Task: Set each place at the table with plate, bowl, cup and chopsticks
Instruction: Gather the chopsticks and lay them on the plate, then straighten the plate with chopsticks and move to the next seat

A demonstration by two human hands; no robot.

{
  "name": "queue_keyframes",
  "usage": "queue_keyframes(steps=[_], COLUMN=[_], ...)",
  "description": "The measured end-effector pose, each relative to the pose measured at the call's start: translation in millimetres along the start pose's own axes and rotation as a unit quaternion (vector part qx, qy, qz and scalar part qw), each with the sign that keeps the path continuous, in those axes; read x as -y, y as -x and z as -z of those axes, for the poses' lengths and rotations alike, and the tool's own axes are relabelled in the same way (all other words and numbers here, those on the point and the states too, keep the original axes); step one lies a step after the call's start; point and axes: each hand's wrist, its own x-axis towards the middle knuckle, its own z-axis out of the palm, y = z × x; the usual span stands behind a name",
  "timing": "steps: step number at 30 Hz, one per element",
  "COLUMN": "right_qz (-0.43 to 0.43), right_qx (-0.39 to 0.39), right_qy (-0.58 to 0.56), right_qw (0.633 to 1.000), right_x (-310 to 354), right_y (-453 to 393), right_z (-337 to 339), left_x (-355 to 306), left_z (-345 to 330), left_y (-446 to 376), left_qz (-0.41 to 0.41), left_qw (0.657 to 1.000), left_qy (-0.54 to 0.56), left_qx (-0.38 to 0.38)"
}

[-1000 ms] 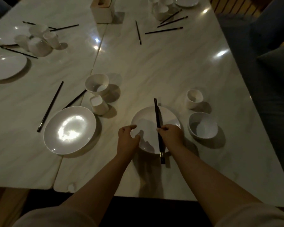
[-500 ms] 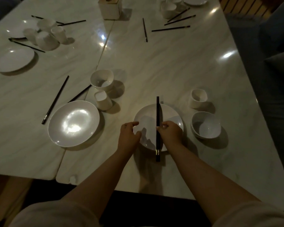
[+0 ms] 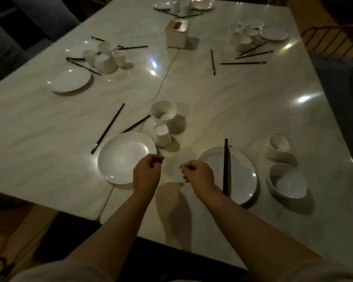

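No writing can be read on anything. Both hands hover above the counter [image 3: 243, 110] between two plates, fingers loosely curled and holding nothing: the left hand [image 3: 146, 173] over the near edge of the left plate [image 3: 122, 155], the right hand [image 3: 199, 174] just beside the right plate [image 3: 242, 176]. A pair of chopsticks [image 3: 225, 165] lies across the right plate, with a cup [image 3: 277, 146] and bowl [image 3: 286, 181] to its right. Behind the left plate stand another cup [image 3: 162, 135] and bowl [image 3: 164, 112], with two loose chopsticks [image 3: 108, 128] nearby.
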Motion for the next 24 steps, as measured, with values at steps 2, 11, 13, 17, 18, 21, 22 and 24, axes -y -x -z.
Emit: queue_keyframes(steps=[2, 11, 13, 17, 18, 21, 22, 24], right_qz=[-0.009, -0.099, -0.118, -0.162, -0.167, -0.175, -0.175, -0.173], right_qx=[0.002, -0.117, -0.137, -0.168, -0.175, -0.18, -0.18, -0.173], right_qy=[-0.002, -0.011, -0.014, -0.016, -0.017, -0.011, -0.007, -0.011], right_qw=[1.0, 0.988, 0.983, 0.972, 0.97, 0.968, 0.968, 0.97], right_x=[13, 51, 53, 55, 54, 55, 55, 58], right_y=[-3, -24, -25, -23, -23, -19, -18, -15], right_z=[-20, -122, -140, -164, -169, -179, -182, -187], left_x=[12, 92, 109, 126, 128, 132, 132, 136], left_z=[23, 116, 128, 141, 142, 145, 147, 154], left_y=[-17, -109, -124, -135, -136, -138, -138, -141], left_qz=[0.018, 0.034, 0.063, 0.082, 0.08, 0.066, 0.065, 0.068], left_qw=[1.0, 0.996, 0.996, 0.992, 0.991, 0.992, 0.992, 0.993], left_qy=[0.012, -0.079, -0.057, -0.011, -0.022, -0.039, -0.039, -0.035], left_qx=[-0.005, 0.004, 0.035, 0.095, 0.103, 0.102, 0.099, 0.084])
